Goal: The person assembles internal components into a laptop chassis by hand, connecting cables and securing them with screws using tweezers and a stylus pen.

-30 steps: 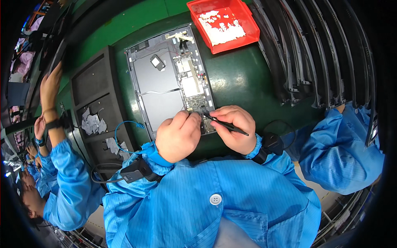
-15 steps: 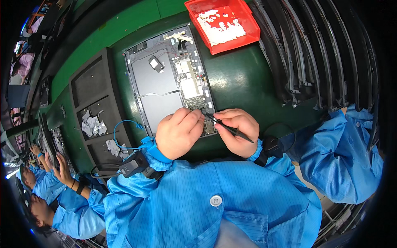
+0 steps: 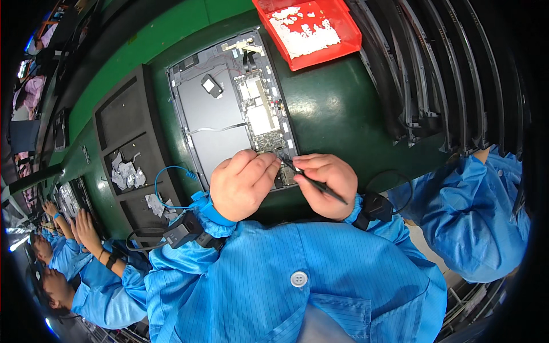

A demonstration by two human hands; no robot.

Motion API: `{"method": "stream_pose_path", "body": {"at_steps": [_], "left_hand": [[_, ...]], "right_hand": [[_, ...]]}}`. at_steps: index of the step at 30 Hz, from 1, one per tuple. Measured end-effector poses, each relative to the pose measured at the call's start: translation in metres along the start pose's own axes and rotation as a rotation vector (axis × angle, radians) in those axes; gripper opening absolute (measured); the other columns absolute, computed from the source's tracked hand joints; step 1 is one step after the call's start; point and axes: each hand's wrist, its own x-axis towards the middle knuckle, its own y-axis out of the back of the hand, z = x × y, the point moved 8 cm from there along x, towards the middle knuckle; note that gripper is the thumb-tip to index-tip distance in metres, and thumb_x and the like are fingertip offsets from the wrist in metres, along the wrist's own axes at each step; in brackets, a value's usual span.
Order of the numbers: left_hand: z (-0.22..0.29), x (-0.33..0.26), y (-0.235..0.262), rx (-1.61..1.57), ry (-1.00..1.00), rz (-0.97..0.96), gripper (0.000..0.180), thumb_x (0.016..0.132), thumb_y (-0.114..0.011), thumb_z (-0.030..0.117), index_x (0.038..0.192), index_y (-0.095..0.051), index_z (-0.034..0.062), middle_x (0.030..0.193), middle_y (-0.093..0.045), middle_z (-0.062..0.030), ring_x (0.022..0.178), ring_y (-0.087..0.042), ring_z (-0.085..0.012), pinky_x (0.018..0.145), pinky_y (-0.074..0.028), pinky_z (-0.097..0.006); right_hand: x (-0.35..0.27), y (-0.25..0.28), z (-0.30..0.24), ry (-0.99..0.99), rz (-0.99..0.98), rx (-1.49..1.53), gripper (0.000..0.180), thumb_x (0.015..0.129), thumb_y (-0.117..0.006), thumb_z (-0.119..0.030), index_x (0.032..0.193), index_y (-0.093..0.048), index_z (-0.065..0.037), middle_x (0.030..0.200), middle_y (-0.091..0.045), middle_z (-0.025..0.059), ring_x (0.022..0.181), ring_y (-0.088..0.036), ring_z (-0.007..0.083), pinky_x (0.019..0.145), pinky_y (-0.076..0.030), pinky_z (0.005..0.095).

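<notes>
An open flat device casing (image 3: pixel 214 111) lies in front of me, its inside facing up, with a long circuit board (image 3: pixel 263 117) along the right side. My left hand (image 3: pixel 243 184) is closed at the board's near end, thumb and fingertips pinched together; whatever they hold is hidden. Black tweezers (image 3: pixel 316 183) are gripped in my right hand (image 3: pixel 337 174), their tips down at the board beside the left fingertips. A small black part with a white label (image 3: pixel 212 87) rests on the casing. A thin flat cable (image 3: pixel 217 129) crosses it.
Left of the casing is a black foam tray (image 3: pixel 123 106) holding crumpled silver scraps (image 3: pixel 127 173). A red bin (image 3: pixel 350 43) of small white pieces stands at the far right. Black panels (image 3: pixel 423 74) are racked beyond it. A blue cord (image 3: pixel 159 186) runs from my left wrist. Co-workers sit on both sides.
My hands stay at the same spot on the board; the tweezers' back end has dipped slightly. At left, a co-worker's raised dark panel has been lowered.
</notes>
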Motion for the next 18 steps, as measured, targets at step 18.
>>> {"method": "stream_pose_path", "body": {"at_steps": [18], "left_hand": [[0.007,-0.001,-0.003,0.075,-0.006,-0.048,0.026,0.062,-0.057,0.014,0.086,-0.062,0.0071,0.095,-0.058,-0.0016,0.082,-0.054,-0.0172,0.053,-0.045,-0.027]], "right_hand": [[-0.009,0.008,0.01,-0.194,0.106,0.239,0.024,0.071,-0.063,0.014,0.085,-0.049,0.002,0.095,-0.06,0.0199,0.092,-0.061,0.0286,0.081,-0.049,0.0361]]}}
